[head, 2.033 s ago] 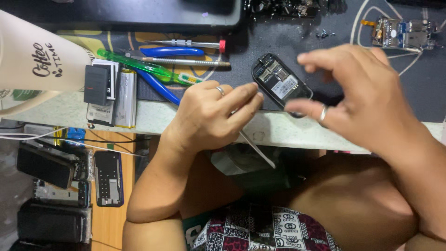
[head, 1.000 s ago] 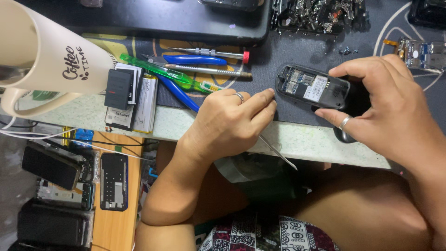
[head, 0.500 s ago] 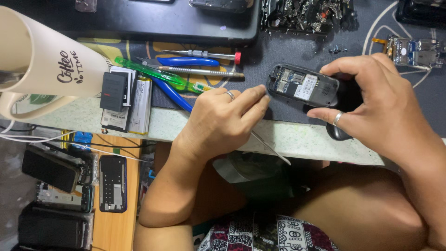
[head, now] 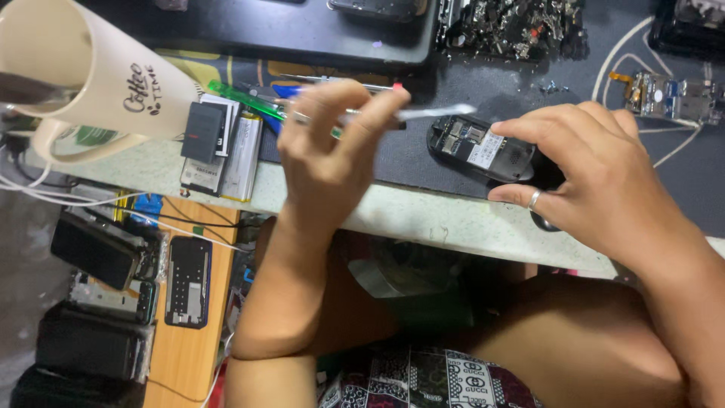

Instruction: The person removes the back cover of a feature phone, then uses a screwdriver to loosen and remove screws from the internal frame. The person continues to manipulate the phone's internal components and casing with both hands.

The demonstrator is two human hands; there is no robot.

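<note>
From the head view, the left hand (head: 328,155) was raised above the mat, its fingers pinched around a thin tool (head: 423,113) that pointed right toward the phone (head: 483,147). The tool was smeared by motion, so whether it was tweezers or a slim pry stick could not be told; its pale tip hung just over the phone's upper left corner, seemingly not yet touching.

The right hand (head: 596,177) lay curled over the right end of the phone, fingers pressed against its edge and a ringed finger low on the near side, pinning it to the dark mat (head: 393,151). The phone lay back up with its cover off, the label and card slots showing, near the front edge of the bench (head: 423,219).

To do this step well, the grip on the tool likely needed to sit close to the tip for control, with the heel of the left hand resting on the mat rather than floating. The right hand's steady press looked sound; it should keep the phone from sliding as the tip came in at a shallow angle.

A cup (head: 83,72) stood at the far left, batteries (head: 223,143) beside it, and screwdrivers (head: 249,98) behind the left hand.
</note>
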